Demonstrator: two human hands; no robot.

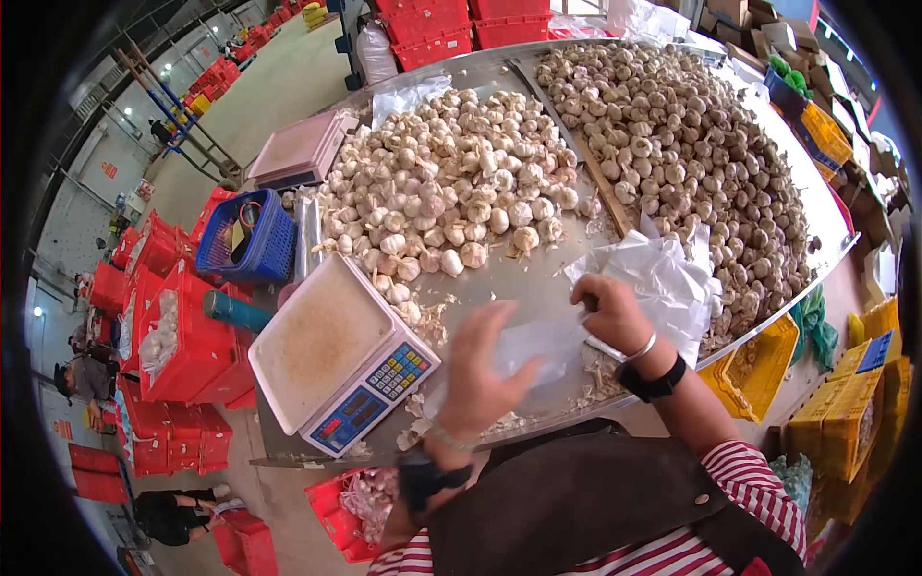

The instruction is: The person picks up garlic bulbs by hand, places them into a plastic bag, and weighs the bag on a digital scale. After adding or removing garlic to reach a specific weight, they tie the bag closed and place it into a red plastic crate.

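- Left hand (480,379) was blurred, unclenched, fingers spread; right hand (613,313) was curled, its grip impossible to tell.
- Clear plastic bag (536,348) showed between the 2 hands, over the metal table (569,255).
- White plastic bags (667,278) lay near the right hand, garlic bulbs (447,178) heaped beyond.

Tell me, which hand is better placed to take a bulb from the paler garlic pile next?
Probably the left hand: though blurred, it looks open, with fingers pointing toward the paler garlic pile. The right hand is curled beside the white plastic bags.
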